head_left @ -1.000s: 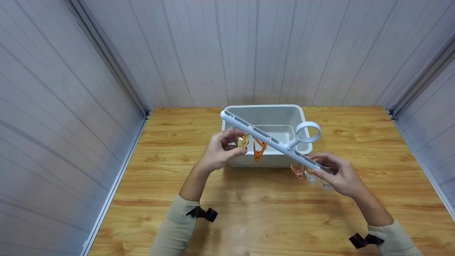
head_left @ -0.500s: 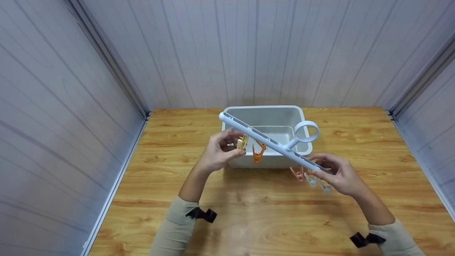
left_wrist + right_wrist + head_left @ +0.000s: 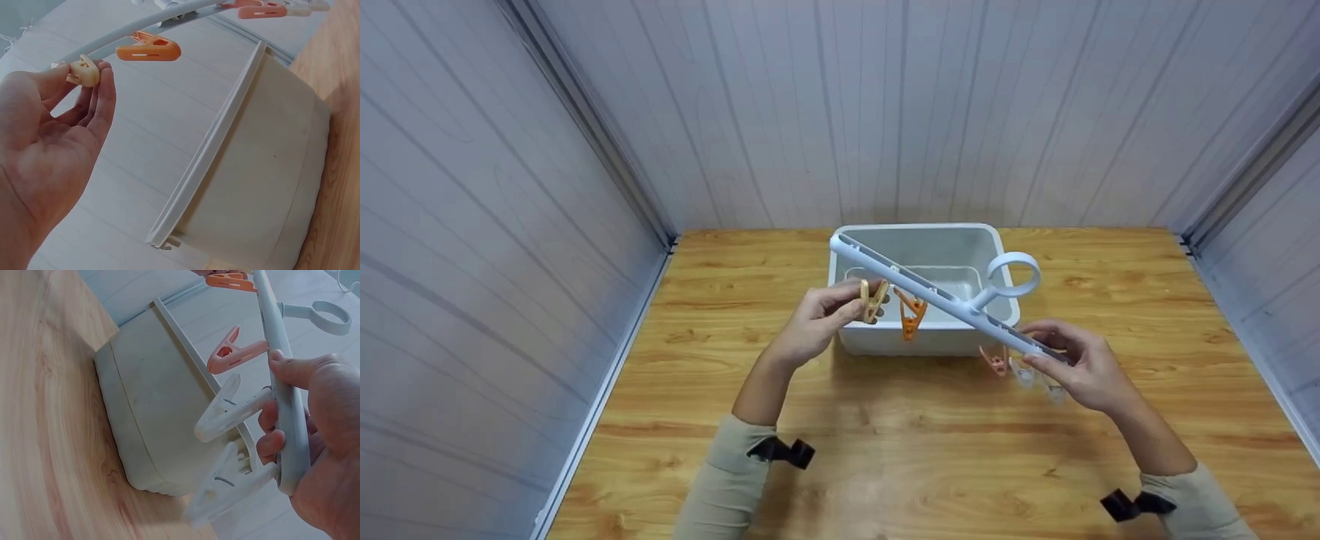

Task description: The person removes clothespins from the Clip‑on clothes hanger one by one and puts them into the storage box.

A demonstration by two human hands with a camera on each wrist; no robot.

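Observation:
In the head view my right hand (image 3: 1076, 367) grips the lower right end of a white clip hanger bar (image 3: 915, 283), which slants up to the left and has a ring on its side. My left hand (image 3: 817, 319) pinches a pale yellow clothespin (image 3: 872, 301) close below the bar. Beside it hangs an orange clothespin (image 3: 911, 313). Near my right hand hang a pink clothespin (image 3: 236, 354) and two clear clothespins (image 3: 230, 410), plainest in the right wrist view. In the left wrist view, thumb and fingertips meet on the yellow clothespin (image 3: 84, 72); whether it joins the bar is unclear.
A pale grey plastic bin (image 3: 926, 341) stands on the wooden table (image 3: 930, 465) behind and below the hanger. Its far wall and floor show in the head view. White panel walls (image 3: 810, 112) enclose the table at the back and both sides.
The yellow clothespin has turned and now shows as a V, with my left thumb shifted on it. The hanger has moved slightly to the right. My right hand keeps its grip.

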